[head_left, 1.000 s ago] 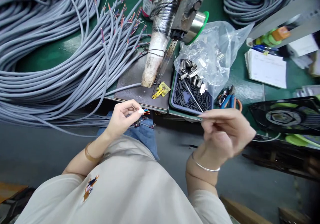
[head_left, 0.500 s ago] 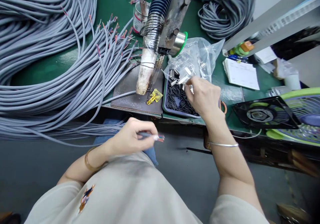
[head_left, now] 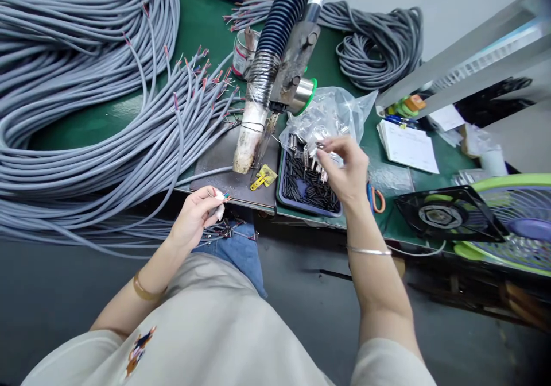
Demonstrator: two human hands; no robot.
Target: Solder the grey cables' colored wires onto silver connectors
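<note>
My left hand point(head_left: 191, 216) is closed in a pinch on the end of a grey cable, whose coloured wires point(head_left: 226, 196) stick out past the fingertips. Something white covers the fingertips there. Over the purple tray point(head_left: 310, 207), my right hand point(head_left: 349, 170) pinches a small metal connector point(head_left: 319, 145), partly hidden by the fingers. Below it, the tray holds many small black sleeves point(head_left: 295, 182) and some loose metal connectors point(head_left: 305, 157). A clear plastic bag point(head_left: 340, 107) of parts rests at the tray's back edge.
Grey cables point(head_left: 107, 150) with stripped ends cover the left side. A black hose point(head_left: 287, 12) with a whitish nozzle and a solder spool point(head_left: 305, 96) stand over a brown board point(head_left: 215, 159). Rightward are orange-handled scissors point(head_left: 379, 201), papers point(head_left: 408, 146) and a black fan point(head_left: 450, 213).
My left hand has moved left and up toward the board's edge with the cable end. My right hand has lifted slightly from the parts with a connector in its fingertips. The view has shifted.
</note>
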